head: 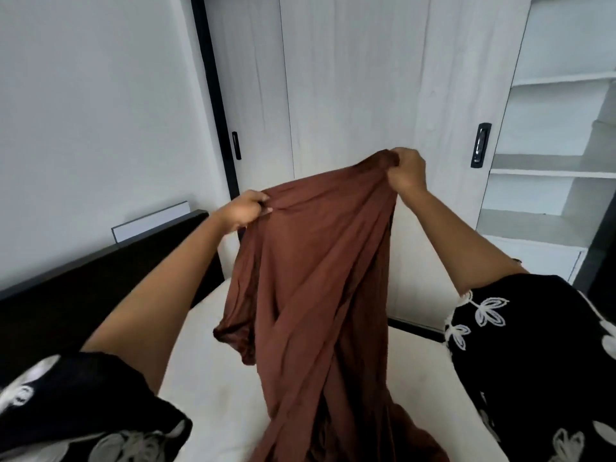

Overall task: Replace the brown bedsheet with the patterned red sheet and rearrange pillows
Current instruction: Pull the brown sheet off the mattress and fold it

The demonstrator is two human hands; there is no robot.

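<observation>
Brown fabric is filling the middle of the view as a person is holding the brown bedsheet (310,278) up with both arms outstretched. The left hand (241,211) is pinching a gathered edge of the sheet between closed fingers (263,200), while the right hand (406,173), raised higher, is clenching a bunched corner just beside its curled fingers (396,161). From between the two grips the cloth is hanging in long folds, draping down and trailing onto the bare cream mattress (206,378) below the hands. Black sleeves (526,328) stitched with white leaves are framing both forearms. Beyond the fingertips, pale wood-grain wardrobe doors (350,78) with a black recessed handle (480,145) are standing closed, with open white shelves (550,175) to the right of the right hand. A dark headboard (100,268) is running along the wall to the left of the left hand.
</observation>
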